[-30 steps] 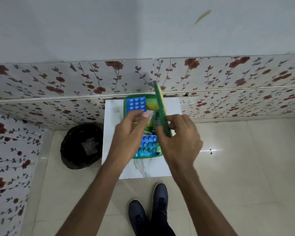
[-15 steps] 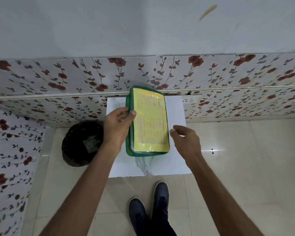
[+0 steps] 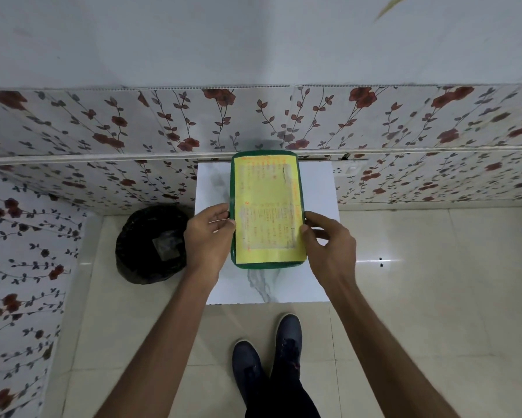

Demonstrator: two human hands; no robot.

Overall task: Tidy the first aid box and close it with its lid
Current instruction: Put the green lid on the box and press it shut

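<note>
On the white marble-patterned table [image 3: 317,188], pushed against the flowered wall [image 3: 103,131], sat the green first aid box [image 3: 264,264] with its lid [image 3: 267,206] laid flat over it (the lid's top carried a yellow printed label, its text too blurred to read). The left hand [image 3: 207,236] pressed against the box's left edge, fingers curled onto the rim of the lid, and the right hand [image 3: 329,245] did the same at the right edge, so each grip was closed on the lid's sides. The box's contents were hidden beneath the lid. A black bin [image 3: 151,244] stood on the tiled floor [image 3: 434,297] just left of the table, and the person's dark shoes [image 3: 267,354] showed below the table's near edge.
</note>
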